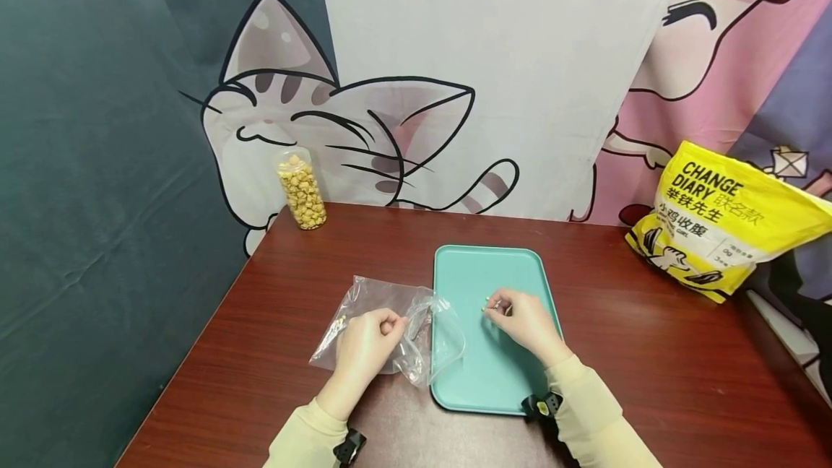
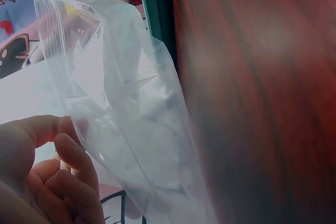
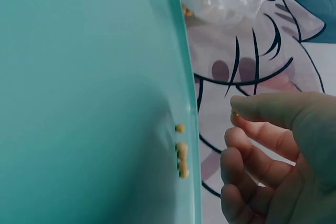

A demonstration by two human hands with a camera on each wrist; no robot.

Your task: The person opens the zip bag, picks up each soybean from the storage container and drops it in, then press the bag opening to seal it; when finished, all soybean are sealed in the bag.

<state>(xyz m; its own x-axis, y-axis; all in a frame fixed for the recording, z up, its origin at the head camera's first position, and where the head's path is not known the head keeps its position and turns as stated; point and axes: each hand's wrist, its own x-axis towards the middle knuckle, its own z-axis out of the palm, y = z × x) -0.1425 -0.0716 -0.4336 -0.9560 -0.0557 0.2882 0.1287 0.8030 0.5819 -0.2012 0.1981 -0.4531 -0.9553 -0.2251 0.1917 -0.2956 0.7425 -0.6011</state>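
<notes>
My left hand pinches the edge of a clear zip bag, which lies partly on the table and overlaps the left side of a turquoise tray. A few yellowish bits show inside the bag, near its left end. Over the tray, my right hand has thumb and forefinger together on a small yellowish round piece; the other fingers are curled. Several similar yellow pieces lie along the tray's rim in the right wrist view.
A clear jar of popcorn stands at the table's back left corner. A large yellow pouch leans at the back right. Behind the brown table hangs a cloth with a cartoon cat.
</notes>
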